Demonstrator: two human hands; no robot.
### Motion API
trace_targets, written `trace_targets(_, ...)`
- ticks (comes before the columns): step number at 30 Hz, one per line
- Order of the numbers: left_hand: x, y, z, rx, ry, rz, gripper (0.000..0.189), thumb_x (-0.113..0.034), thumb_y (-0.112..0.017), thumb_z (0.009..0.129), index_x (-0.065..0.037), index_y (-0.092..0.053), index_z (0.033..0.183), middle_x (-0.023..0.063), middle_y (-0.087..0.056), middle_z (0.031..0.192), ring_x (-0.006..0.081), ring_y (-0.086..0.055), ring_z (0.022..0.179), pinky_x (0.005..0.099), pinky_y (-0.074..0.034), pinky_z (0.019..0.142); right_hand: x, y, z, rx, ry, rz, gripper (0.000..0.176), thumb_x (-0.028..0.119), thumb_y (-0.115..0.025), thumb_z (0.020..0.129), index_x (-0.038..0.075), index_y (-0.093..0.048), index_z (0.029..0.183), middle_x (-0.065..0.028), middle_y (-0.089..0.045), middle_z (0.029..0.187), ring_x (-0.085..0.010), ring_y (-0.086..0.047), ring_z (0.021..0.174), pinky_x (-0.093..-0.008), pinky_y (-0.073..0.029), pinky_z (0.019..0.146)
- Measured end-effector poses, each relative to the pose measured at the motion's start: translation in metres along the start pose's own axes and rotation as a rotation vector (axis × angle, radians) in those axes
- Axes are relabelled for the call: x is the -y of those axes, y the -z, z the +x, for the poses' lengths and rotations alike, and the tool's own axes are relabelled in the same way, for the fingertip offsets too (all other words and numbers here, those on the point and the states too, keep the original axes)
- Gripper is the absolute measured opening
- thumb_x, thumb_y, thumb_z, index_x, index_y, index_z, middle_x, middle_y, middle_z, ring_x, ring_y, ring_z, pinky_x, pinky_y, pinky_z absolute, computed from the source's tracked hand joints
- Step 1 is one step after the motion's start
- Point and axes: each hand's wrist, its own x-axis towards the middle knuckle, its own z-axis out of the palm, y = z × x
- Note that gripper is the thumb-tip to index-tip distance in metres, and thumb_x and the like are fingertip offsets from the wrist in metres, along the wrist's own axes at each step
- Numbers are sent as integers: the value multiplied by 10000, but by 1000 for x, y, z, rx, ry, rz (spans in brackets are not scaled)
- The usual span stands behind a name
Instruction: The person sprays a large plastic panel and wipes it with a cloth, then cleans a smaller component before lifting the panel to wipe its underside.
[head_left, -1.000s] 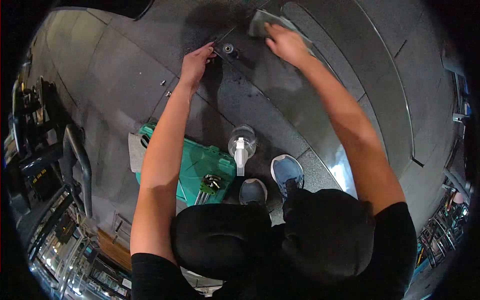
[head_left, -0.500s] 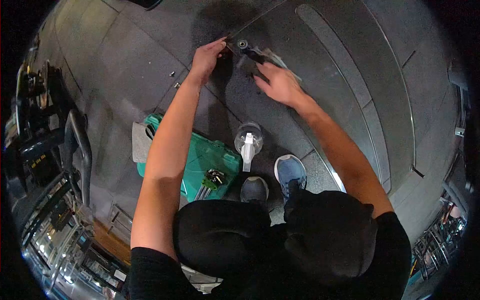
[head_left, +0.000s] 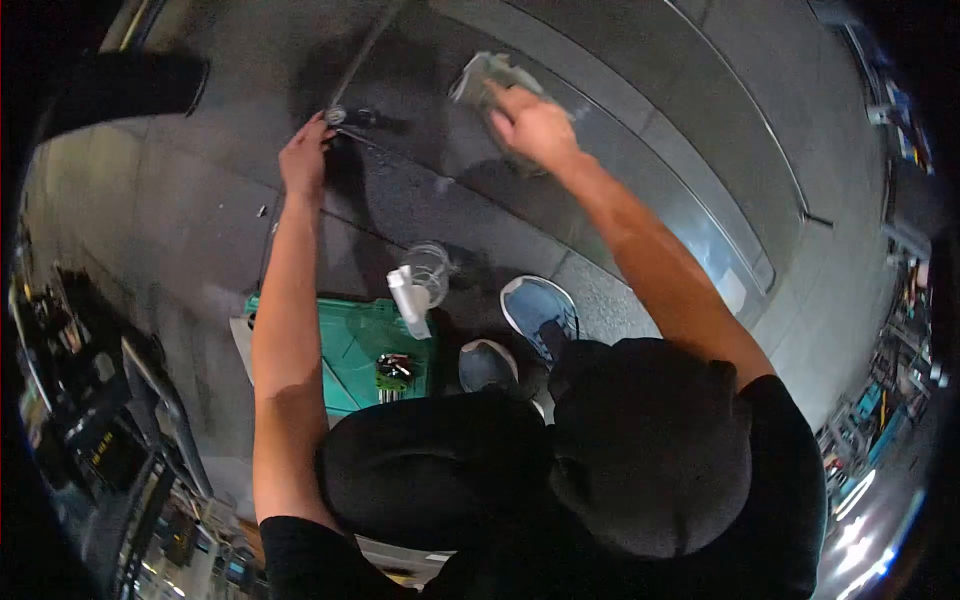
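Observation:
My left hand is at the upper left with its fingers pinched together beside a small round metal part. A thin rod-like piece reaches right from the fingertips; what exactly they hold is too small and blurred to tell. Just right of it is a dark piece on the dark floor. Under the fingers of my right hand is a crumpled pale cloth, gripped over the dark, smooth curved surface at the upper middle.
A clear spray bottle with a white trigger head stands before my shoes. Beside it lies a green case bearing a green-holdered hex key set. A small bolt lies on the floor; machine frames line the left.
My right hand has moved away from the round part, taking the cloth over the curved surface. The round part is now by my left fingers. The whole view has shifted.

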Motion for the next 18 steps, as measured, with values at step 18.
trace_targets(18,8,28,21,-22,19,72,221,-92,-574,995,83,-683,1073,145,-723,1019,233,-705,970,318,-540,895,-141,103,-285,-252,-519,-211,284,245,-700,927,72,-650,1147,-143,-691,1114,-359,-695,1009,-458,-568,833)
